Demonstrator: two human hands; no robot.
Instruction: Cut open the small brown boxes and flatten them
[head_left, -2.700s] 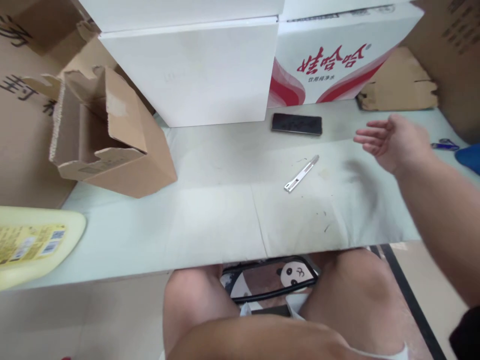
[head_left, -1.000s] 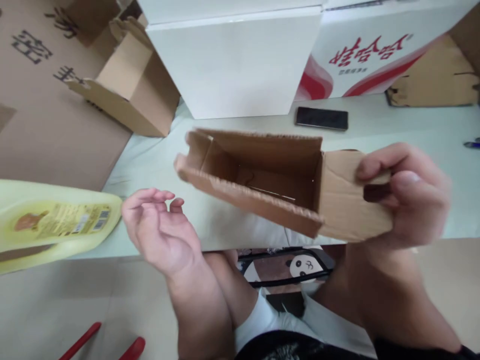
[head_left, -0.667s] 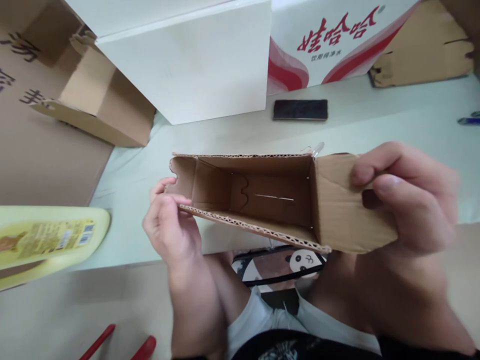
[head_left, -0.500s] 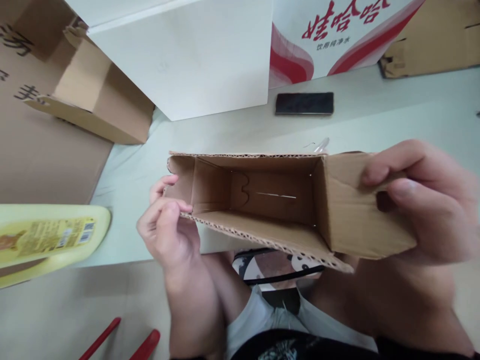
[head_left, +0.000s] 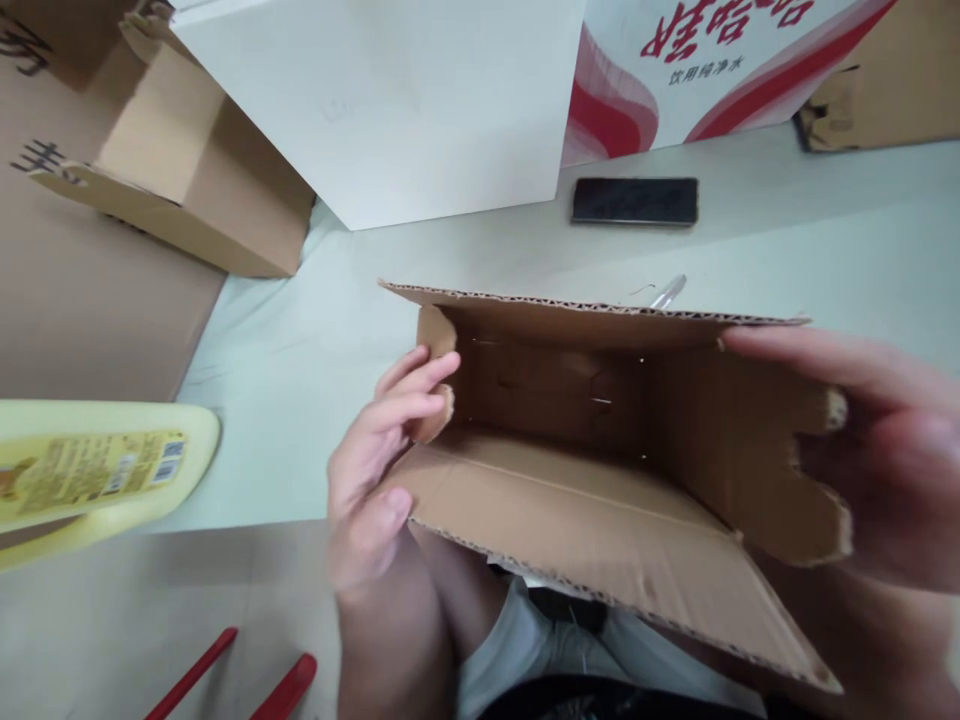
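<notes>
Pale green covering on the table [head_left: 300,380], and dead centre of it all, the open box [head_left: 585,510], mouth up, held above the table's near edge! Take that box as the middle of the clock: a white box [head_left: 375,120] stands at eleven, a dark phone [head_left: 635,201] lies at twelve, a pen [head_left: 670,292] peeks out just past the far flap at one, and a yellow bottle [head_left: 90,480] sits at nine. Look at the long axis: roughly nine to three, the right end swinging toward four. For the left hand [head_left: 386,450], the box is at three o'clock, fingers curled over the notched end flap, thumb pressing the near flap's corner. Opposite, the right hand [head_left: 904,450] has it at nine, one fingertip over the far corner, the rest blurred behind the flap; whether it pinches, I can't tell. Neither hand is nearer: each touches its own end.
</notes>
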